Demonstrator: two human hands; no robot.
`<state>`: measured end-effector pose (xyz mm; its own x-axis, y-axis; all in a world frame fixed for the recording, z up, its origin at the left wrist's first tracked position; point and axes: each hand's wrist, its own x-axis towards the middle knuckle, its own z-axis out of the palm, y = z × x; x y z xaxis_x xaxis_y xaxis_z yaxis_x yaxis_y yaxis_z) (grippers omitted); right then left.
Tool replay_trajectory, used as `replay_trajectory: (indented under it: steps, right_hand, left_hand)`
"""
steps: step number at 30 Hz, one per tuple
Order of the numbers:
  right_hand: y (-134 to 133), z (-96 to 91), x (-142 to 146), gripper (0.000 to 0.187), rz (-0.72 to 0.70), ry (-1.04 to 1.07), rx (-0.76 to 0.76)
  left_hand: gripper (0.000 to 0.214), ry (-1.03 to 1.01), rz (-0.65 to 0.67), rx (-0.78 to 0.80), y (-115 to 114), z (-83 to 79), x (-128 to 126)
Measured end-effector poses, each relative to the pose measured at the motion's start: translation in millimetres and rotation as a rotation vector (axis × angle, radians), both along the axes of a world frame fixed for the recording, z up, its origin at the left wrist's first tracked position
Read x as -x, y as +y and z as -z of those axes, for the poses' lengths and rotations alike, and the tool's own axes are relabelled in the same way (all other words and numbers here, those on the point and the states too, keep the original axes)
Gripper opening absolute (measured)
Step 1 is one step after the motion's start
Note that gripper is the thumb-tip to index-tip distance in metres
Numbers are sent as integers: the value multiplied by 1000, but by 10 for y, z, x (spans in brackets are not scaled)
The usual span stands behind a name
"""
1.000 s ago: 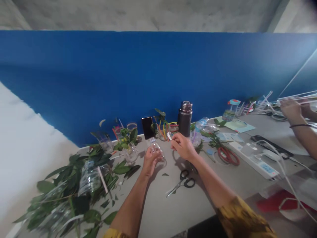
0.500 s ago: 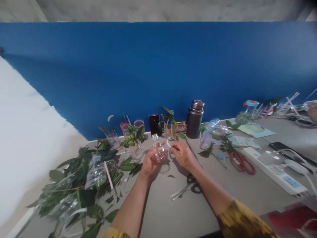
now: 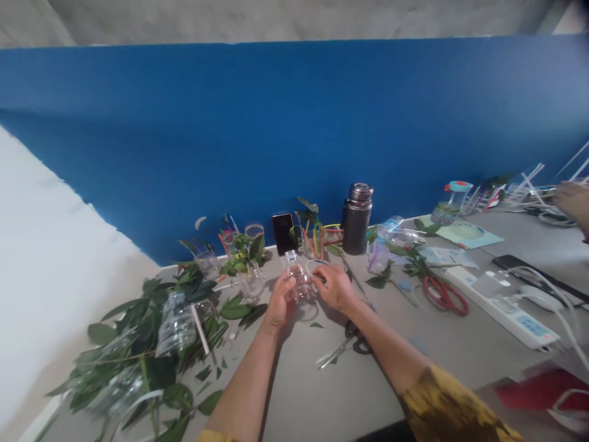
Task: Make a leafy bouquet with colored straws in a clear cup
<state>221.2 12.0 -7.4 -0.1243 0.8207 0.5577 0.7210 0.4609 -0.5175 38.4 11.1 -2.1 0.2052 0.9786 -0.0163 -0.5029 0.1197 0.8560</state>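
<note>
Left hand [image 3: 280, 302]: clamped on clear bottle [image 3: 301, 281]; squeezing may dent it;
Right hand [image 3: 338, 287]: pinching pale loop [image 3: 316, 261]; loose grip drops it;
Scissors [image 3: 339, 350]: toward desk's [image 3: 299, 393] near edge; forearm [image 3: 386, 342] may snag

Lt soft, dimmish; faint shadows; edges stretched, bit blurry.

The left hand [image 3: 281, 299] curls in a grip; just right of it, the right hand [image 3: 338, 287] pinches, fingertips [image 3: 318, 280] inward. Behind them, left forearm [image 3: 251, 376] and right forearm [image 3: 389, 345] splay outward.

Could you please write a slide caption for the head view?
Left hand holds a clear bottle; right hand pinches a pale curved strip beside it.
</note>
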Motion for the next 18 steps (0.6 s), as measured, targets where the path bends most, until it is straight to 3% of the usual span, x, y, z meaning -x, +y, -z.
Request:
replay_trajectory:
  steps: [7,11,18]
  right_hand:
    - [-17,-5,8,30,-29,-20,83]
    - [-10,-44,-11,30,-80,-21,191]
    - [28,-39,-23,27,-205,243,358]
  left_hand:
    - [57,-18,13,8,19,47,46]
    - [54,-69,11,11,77,76,118]
    - [47,-156,10,29,197,148,212]
